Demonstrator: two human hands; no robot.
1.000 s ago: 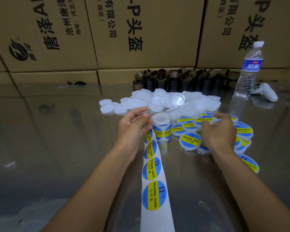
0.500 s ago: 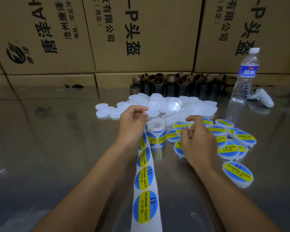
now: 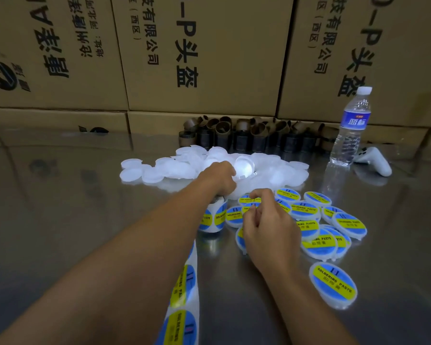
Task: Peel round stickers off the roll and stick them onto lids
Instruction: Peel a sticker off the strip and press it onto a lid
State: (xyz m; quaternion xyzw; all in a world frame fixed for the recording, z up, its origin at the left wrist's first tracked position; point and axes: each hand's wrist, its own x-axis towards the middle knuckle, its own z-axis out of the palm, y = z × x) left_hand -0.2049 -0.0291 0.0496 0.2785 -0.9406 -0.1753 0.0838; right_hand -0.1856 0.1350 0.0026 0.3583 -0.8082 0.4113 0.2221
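Left hand (image 3: 219, 178) has reached far to grip a blank lid (image 3: 243, 168) while right hand (image 3: 266, 230) pinches what seems a sticker (image 3: 250, 208), which could fold onto itself if jostled.

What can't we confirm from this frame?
Head view only:
Left hand: fingertips hidden behind its own knuckles, so grip on a blank lid is unclear.
Right hand: pinching, any sticker too small to tell.
Sticker roll: top covered by the left forearm.
Sticker strip: cut off by bottom edge.

Single head-worn view, facing forward and down, seemingly close above the tabletop (image 3: 60, 220)
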